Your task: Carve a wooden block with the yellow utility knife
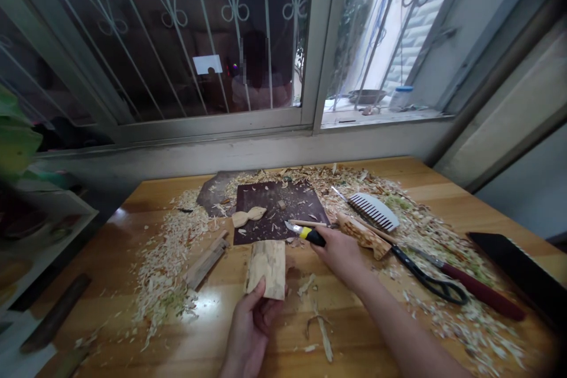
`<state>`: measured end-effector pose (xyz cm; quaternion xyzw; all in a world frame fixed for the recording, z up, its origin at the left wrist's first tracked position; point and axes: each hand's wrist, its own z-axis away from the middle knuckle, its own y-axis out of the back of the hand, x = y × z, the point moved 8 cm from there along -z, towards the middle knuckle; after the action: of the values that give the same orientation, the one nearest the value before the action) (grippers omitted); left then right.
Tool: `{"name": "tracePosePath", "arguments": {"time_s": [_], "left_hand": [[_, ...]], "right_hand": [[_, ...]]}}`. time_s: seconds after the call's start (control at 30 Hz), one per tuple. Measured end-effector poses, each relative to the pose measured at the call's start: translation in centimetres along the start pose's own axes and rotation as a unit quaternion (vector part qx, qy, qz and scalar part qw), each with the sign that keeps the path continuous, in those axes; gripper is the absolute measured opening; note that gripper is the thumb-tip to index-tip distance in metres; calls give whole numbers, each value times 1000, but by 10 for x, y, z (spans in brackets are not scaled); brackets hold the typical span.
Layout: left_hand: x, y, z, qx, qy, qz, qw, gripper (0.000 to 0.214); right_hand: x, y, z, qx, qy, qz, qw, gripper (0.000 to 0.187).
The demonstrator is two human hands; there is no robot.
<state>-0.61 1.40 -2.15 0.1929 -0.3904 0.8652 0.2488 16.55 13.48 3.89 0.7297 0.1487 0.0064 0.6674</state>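
Beneath the grip spreads a wooden tabletop point(443, 207) with a glossy, striped grain. Straight beyond it, a pale strip of wall point(266, 149) runs under a wide window with a grey frame point(212, 131). The dark glass point(186, 41) there shows white bars with looped ornaments and reflects a bright rectangle point(207, 65). Farther off and to the right of the grip, daylight fills a clear opening above a white sill point(372, 118). Right of that stands a pale wall point(491, 136); far left, blurred green leaves point(15, 136) hang beside the table.
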Motion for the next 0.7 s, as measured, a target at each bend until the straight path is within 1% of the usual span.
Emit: {"name": "tracePosePath", "arguments": {"time_s": [0.07, 0.2, 0.3, 0.37, 0.5, 0.57, 0.7], "left_hand": [[1, -2, 0, -9, -10, -2, 1000, 25], [5, -1, -1, -18, -32, -23, 999, 18], [8, 0, -1, -16, -54, -41, 998, 16], [8, 1, -1, -15, -59, -46, 997, 18], [6, 1, -2, -9, -58, -58, 997, 18], [6, 0, -2, -7, -56, -63, 996, 17], [4, 0, -1, -6, -47, -65, 997, 16]], "right_hand": [[-7, 3, 6, 0, 29, -13, 1000, 14], [-35, 3, 26, -21, 126, -46, 991, 10], [-43, -1, 32, -43, 150, -48, 987, 7], [-40, -3, 30, -44, 138, -47, 988, 9], [-27, -2, 19, -31, 93, -48, 994, 24], [-24, -3, 15, -31, 79, -43, 995, 28], [-13, -8, 6, -31, 34, -17, 999, 19]]}}
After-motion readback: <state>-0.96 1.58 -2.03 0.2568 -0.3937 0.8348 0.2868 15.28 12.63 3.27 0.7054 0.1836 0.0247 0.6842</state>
